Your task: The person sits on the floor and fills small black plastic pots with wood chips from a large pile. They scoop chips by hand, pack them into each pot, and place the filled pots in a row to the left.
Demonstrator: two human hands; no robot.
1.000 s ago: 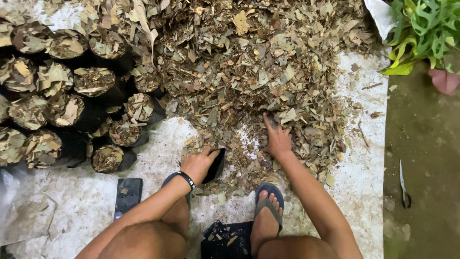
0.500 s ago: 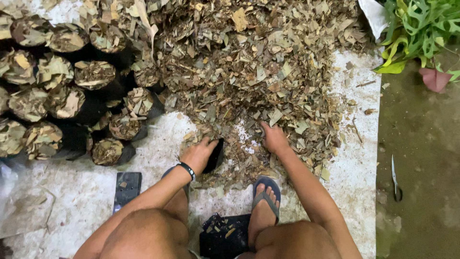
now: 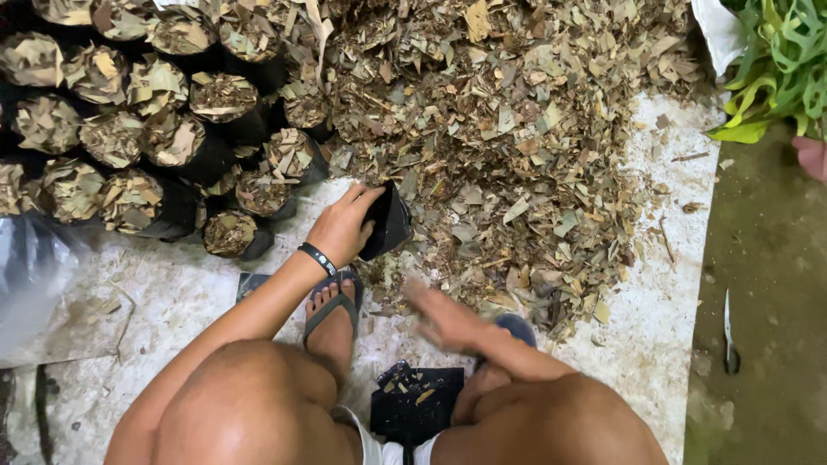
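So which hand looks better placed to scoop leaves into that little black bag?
Probably the right hand: it is free and beside the dry leaf pile. The left hand already holds the black bag against the pile.

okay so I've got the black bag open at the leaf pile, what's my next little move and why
Probably sweep the right hand forward to scoop dry leaves into the black bag. The left hand holds it at the pile's edge, apparently unfilled, and the right hand looks empty, blurred in motion.

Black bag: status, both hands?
Left hand grips black bag at leaf pile edge. Right hand blurred, empty, low over scattered leaves. Filled bags stacked alongside.
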